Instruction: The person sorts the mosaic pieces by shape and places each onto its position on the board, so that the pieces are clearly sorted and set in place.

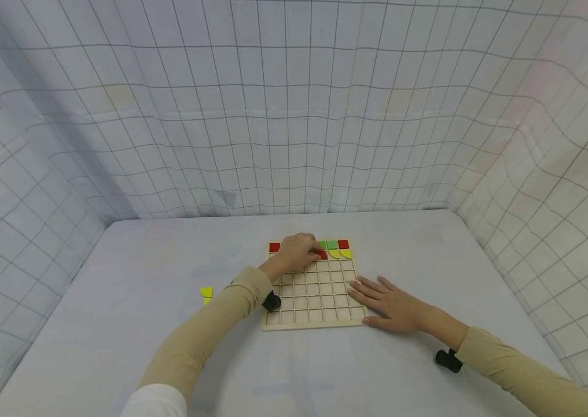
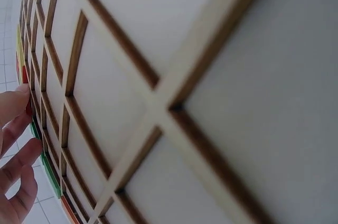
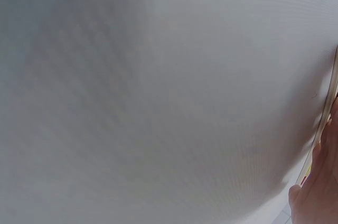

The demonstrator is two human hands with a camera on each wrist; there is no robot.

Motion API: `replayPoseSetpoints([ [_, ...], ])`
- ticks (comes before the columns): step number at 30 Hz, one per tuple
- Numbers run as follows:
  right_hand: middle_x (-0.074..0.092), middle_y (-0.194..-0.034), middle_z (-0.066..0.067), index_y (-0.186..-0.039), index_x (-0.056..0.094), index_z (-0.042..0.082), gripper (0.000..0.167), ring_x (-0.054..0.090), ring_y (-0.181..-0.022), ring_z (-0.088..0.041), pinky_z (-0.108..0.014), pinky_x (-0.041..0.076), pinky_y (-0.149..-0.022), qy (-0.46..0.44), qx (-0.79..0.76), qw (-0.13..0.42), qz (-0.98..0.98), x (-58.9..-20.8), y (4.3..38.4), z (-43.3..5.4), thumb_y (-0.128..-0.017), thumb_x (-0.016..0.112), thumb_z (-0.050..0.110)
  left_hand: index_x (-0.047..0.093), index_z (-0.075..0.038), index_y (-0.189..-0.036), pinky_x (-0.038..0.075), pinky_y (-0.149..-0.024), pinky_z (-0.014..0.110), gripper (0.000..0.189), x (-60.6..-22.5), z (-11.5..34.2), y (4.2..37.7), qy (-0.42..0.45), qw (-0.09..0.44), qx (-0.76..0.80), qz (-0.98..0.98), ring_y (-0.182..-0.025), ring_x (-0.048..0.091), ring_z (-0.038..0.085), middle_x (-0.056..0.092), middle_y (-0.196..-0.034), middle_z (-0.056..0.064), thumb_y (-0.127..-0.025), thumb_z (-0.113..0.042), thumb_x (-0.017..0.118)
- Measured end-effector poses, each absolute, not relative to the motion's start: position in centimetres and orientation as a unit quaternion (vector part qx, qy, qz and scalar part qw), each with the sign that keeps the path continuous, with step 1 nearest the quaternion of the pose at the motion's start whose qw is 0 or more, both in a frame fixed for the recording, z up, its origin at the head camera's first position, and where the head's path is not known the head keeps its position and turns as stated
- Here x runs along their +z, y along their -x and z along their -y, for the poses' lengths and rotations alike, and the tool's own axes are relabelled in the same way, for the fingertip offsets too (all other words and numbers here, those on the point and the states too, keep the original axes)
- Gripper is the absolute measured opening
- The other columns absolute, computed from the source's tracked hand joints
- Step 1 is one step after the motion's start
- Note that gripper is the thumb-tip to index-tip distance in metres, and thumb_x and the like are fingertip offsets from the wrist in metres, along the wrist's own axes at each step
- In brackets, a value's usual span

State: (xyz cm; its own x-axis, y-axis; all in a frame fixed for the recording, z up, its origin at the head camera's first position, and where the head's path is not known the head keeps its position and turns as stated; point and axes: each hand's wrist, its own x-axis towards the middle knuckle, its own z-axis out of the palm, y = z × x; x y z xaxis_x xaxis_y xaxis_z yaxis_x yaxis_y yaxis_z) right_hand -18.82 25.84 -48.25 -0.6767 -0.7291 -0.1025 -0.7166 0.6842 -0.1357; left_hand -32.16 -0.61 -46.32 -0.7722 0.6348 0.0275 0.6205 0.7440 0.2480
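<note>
A pale wooden grid board (image 1: pixel 315 288) lies flat on the table. My left hand (image 1: pixel 296 252) reaches over its far rows, thumb and fingertip pinching a small red tile (image 1: pixel 323 255) at a second-row cell. In the left wrist view, thumb and fingers (image 2: pixel 20 94) are at the board's far side, with red showing between them. Right of that tile sit yellow quarter-round pieces (image 1: pixel 345 253); behind them are green tiles (image 1: pixel 331 245) and a red corner tile (image 1: pixel 343 244). The hand hides part of the far row. My right hand (image 1: pixel 390 304) rests spread, palm down, fingertips at the board's right edge.
Loose yellow pieces (image 1: pixel 206 292) lie on the white table (image 1: pixel 132 324) left of the board, partly behind the left sleeve. Another red tile (image 1: pixel 274 247) fills the far left corner cell. Grid-patterned white curtains (image 1: pixel 294 116) stand around the table's back and sides.
</note>
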Motion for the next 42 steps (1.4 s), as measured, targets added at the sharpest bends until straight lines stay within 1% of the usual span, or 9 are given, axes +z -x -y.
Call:
replayPoseSetpoints([
  [11, 0.016, -0.162, -0.001, -0.155, 0.016, 0.02, 0.068, 0.013, -0.149, -0.028, -0.062, 0.016, -0.114, 0.395, -0.037, 0.072, -0.915, -48.3, 18.8, -25.9, -0.1, 0.036, 0.053, 0.073, -0.022, -0.114, 0.054, -0.071, 0.032, 0.023, -46.8, 0.6, 32.1, -0.344, 0.02, 0.134, -0.929, -0.095, 0.064, 0.016, 0.064, -0.112, 0.0, -0.093, -0.027, 0.064],
  [16, 0.016, -0.162, -0.001, -0.155, 0.016, 0.02, 0.068, 0.014, -0.149, -0.028, -0.062, 0.017, -0.114, 0.395, -0.036, 0.073, -0.915, -48.3, 18.8, -25.8, -0.1, 0.036, 0.054, 0.074, -0.022, -0.11, 0.054, -0.069, 0.031, 0.021, -47.0, 0.6, 32.2, -0.339, 0.01, 0.14, -0.93, -0.093, 0.064, 0.015, 0.066, -0.108, -0.001, -0.092, -0.028, 0.065],
  [25, 0.015, -0.162, -0.001, -0.155, 0.015, 0.02, 0.068, 0.012, -0.15, -0.027, -0.061, 0.015, -0.114, 0.388, -0.037, 0.08, -0.917, -48.2, 18.9, -25.8, -0.1, 0.036, 0.053, 0.074, -0.024, -0.112, 0.053, -0.068, 0.029, 0.022, -47.2, 0.6, 32.2, -0.334, 0.004, 0.146, -0.931, -0.089, 0.064, 0.014, 0.067, -0.106, -0.002, -0.093, -0.029, 0.064],
  [28, 0.015, -0.162, -0.001, -0.155, 0.015, 0.02, 0.068, 0.012, -0.15, -0.027, -0.061, 0.015, -0.115, 0.387, -0.04, 0.082, -0.918, -48.3, 18.9, -25.9, -0.1, 0.036, 0.053, 0.074, -0.024, -0.111, 0.053, -0.07, 0.03, 0.022, -47.0, 0.7, 32.0, -0.328, 0.006, 0.158, -0.931, -0.091, 0.064, 0.015, 0.067, -0.107, -0.001, -0.093, -0.029, 0.064],
  [31, 0.016, -0.162, -0.001, -0.155, 0.016, 0.02, 0.068, 0.013, -0.149, -0.028, -0.062, 0.015, -0.114, 0.389, -0.045, 0.08, -0.917, -48.3, 18.9, -25.9, -0.1, 0.037, 0.052, 0.074, -0.022, -0.112, 0.054, -0.07, 0.032, 0.022, -46.5, 1.0, 31.9, -0.317, 0.007, 0.174, -0.932, -0.097, 0.065, 0.017, 0.067, -0.11, 0.0, -0.092, -0.029, 0.064],
  [34, 0.016, -0.162, -0.002, -0.155, 0.016, 0.02, 0.068, 0.014, -0.149, -0.028, -0.062, 0.016, -0.114, 0.391, -0.047, 0.076, -0.916, -48.4, 19.0, -25.9, -0.1, 0.037, 0.052, 0.074, -0.02, -0.111, 0.052, -0.062, 0.031, 0.022, -45.8, 1.5, 31.9, -0.306, -0.007, 0.193, -0.932, -0.095, 0.065, 0.02, 0.067, -0.112, 0.002, -0.091, -0.026, 0.066],
  [38, 0.015, -0.162, -0.002, -0.155, 0.016, 0.02, 0.068, 0.013, -0.15, -0.028, -0.062, 0.015, -0.114, 0.389, -0.05, 0.08, -0.916, -48.4, 19.0, -25.9, -0.1, 0.037, 0.053, 0.074, -0.021, -0.112, 0.045, -0.053, 0.024, 0.022, -45.0, 2.3, 32.2, -0.286, -0.021, 0.203, -0.936, -0.085, 0.065, 0.016, 0.067, -0.112, 0.0, -0.091, -0.026, 0.066],
  [42, 0.015, -0.162, -0.001, -0.155, 0.016, 0.02, 0.068, 0.012, -0.15, -0.028, -0.062, 0.014, -0.114, 0.385, -0.054, 0.087, -0.917, -48.3, 18.9, -25.8, -0.099, 0.037, 0.053, 0.073, -0.023, -0.112, 0.042, -0.052, 0.021, 0.023, -44.6, 3.2, 32.3, -0.273, -0.022, 0.206, -0.94, -0.081, 0.063, 0.012, 0.067, -0.111, -0.003, -0.092, -0.027, 0.066],
])
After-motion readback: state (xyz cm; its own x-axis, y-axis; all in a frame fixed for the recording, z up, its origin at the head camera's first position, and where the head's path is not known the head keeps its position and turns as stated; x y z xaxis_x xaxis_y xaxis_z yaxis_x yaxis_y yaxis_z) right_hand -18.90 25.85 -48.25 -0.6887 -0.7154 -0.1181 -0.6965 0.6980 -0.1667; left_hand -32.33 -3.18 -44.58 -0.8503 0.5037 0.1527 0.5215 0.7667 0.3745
